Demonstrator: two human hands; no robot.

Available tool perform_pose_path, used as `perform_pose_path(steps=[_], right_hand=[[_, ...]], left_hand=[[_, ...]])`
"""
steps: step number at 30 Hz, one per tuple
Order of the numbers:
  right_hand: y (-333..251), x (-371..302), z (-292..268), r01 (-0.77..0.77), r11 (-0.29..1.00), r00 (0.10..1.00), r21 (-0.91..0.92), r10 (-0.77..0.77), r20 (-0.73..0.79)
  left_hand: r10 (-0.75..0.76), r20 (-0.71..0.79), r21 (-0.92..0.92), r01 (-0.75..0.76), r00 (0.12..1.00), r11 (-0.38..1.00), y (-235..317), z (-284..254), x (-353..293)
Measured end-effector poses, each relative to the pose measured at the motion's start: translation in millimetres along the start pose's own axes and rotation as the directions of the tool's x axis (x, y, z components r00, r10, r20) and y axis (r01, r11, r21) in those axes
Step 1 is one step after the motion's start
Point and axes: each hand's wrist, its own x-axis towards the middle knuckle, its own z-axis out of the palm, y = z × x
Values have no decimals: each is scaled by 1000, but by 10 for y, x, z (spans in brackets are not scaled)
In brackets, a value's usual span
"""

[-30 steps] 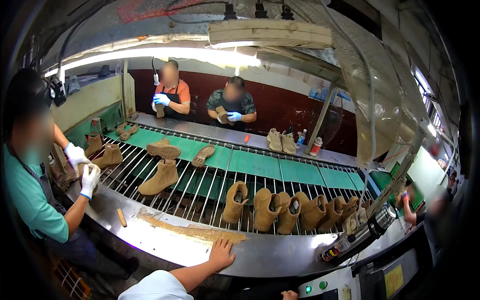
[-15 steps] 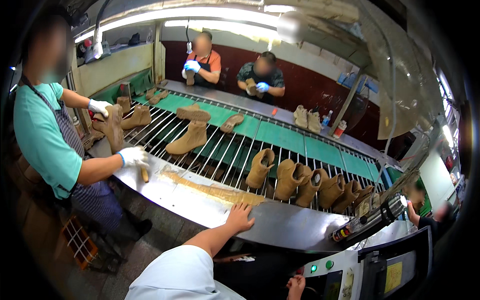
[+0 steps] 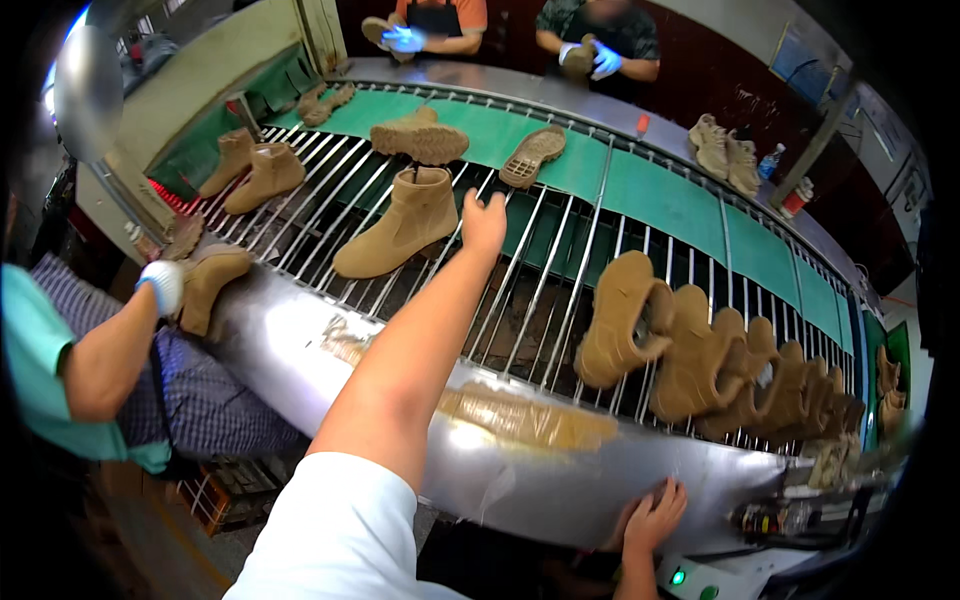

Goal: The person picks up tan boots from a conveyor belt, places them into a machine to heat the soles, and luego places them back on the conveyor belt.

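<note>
My left hand [image 3: 484, 222] is stretched out over the metal rods of the rack, fingers apart and nothing visible in them. Just left of it stands a tan ankle boot [image 3: 405, 225]. Beyond the fingertips, a loose tan sole [image 3: 533, 157] lies tread up on the green belt [image 3: 566, 170]. Behind the boot, another sole piece [image 3: 420, 137] rests across rods and belt. My right hand [image 3: 655, 515] lies at the near edge of the steel table [image 3: 540, 470], fingers loosely spread and empty.
Several tan boots [image 3: 700, 350] lean in a row on the rods at the right. A co-worker's gloved hand [image 3: 163, 287] touches a boot [image 3: 210, 285] at the left. Across the belt, two people hold footwear. A control box with a lit green button [image 3: 679, 577] stands below my right hand.
My left hand has left the taped table edge and reached out over the rods beside the boot. My right hand has moved from beside the control box up to the table edge.
</note>
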Motion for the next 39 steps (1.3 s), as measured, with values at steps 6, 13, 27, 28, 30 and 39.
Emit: perform_pose_path(steps=[6, 13, 27, 28, 30, 39], right_hand=[[-128, 152, -72, -62, 998, 982, -31, 66, 176], [-374, 418, 6, -68, 998, 987, -5, 68, 143], [-61, 141, 180, -50, 997, 981, -61, 61, 185], [-35, 150, 155, -44, 997, 977, -55, 55, 205], [-114, 173, 102, -124, 989, 946, -79, 142, 290], [-908, 495, 10, -265, 846, 960, 463, 186, 211]], left_hand=[[-127, -126, -163, 106, 984, 981, -68, 394, 1502], [-463, -436, -344, 333, 771, 878, 167, 386, 2503], [-618, -243, -294, 550, 748, 781, -77, 71, 3317], [-667, -64, -240, 637, 742, 733, 21, -92, 3289], [-642, 191, -294, 667, 743, 684, 254, -215, 3075], [-197, 679, -436, 605, 707, 666, 1237, -480, 395]])
